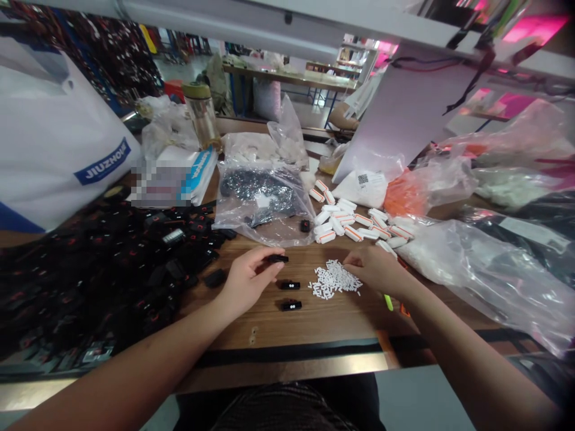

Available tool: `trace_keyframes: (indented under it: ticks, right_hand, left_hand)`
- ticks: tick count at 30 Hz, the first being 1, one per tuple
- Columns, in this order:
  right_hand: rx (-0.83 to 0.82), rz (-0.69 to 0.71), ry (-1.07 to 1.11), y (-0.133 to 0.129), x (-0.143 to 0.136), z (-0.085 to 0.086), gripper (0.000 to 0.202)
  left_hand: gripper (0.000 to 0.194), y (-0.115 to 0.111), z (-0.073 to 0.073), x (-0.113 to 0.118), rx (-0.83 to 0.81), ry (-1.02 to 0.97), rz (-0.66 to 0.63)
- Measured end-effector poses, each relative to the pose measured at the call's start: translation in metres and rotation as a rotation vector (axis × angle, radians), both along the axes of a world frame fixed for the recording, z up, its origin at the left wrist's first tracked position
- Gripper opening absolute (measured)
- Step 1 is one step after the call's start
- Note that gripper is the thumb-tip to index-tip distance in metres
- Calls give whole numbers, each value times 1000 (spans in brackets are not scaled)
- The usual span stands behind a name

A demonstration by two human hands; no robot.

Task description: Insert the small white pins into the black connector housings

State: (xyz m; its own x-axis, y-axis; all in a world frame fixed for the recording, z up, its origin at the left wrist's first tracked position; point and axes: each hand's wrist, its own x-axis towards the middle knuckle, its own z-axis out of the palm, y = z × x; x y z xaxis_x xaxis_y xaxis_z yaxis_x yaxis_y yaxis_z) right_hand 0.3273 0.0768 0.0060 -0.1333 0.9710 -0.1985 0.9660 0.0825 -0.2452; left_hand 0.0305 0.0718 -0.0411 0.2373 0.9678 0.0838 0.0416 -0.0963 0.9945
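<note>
Between the thumb and fingers of my left hand (251,276) is a small black plastic part (277,258), held just above the wooden table. Two similar black parts, a nearer one (291,306) and a farther one (290,286), lie below it, each with two white dots. My right hand (369,267) reaches to the right edge of a pile of small white pegs (332,280). Its fingers are pinched together, and whatever is between them is too small to make out. Behind the pile lie several white pieces with orange stripes (353,232).
A large heap of black parts (135,263) covers the left side. A clear bag of black pieces (265,197) lies at the back, near a lidded bottle (202,117). Plastic bags (489,257) crowd the right. A bright green tool (389,302) lies under my right forearm.
</note>
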Motion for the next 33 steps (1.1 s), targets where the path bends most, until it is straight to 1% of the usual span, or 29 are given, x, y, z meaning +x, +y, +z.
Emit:
trace_keyframes:
  ticks: [1,3,5,7,8,11,13,15,18,23,33]
  right_hand:
    - [-6,-25,43,0,1,-1,15]
    - [19,-59,196,-1,-3,0,16]
    - [93,-37,388,-5,-16,5,19]
    - [183,75,537,-12,-40,13,18]
    - [223,147,569,-15,-54,16,16]
    - [325,280,601,-22,-89,21,14]
    - [366,318,584,-22,-102,19,13]
    - [376,332,556,-20,-107,15,12]
    - [374,333,541,-18,-106,12,12]
    - [398,332,553,-20,-106,10,13]
    - [442,352,517,-21,-108,4,13]
  left_hand:
    - [26,0,0,0,4,-1,-2]
    - [25,-1,-1,0,16,-2,-15]
    - [25,-1,-1,1,32,-4,-31]
    - [24,-2,-2,1,42,-9,-51]
    - [25,-2,-2,1,43,-16,-60]
    - [25,-3,-3,2,33,-50,-80]
    - [25,-3,-3,2,27,-74,-87]
    - [25,-4,-3,2,20,-92,-98]
    - [23,-5,-3,2,16,-109,-111]
    - [23,-5,-2,2,8,-104,-109]
    - [24,-3,-4,1,54,-87,-82]
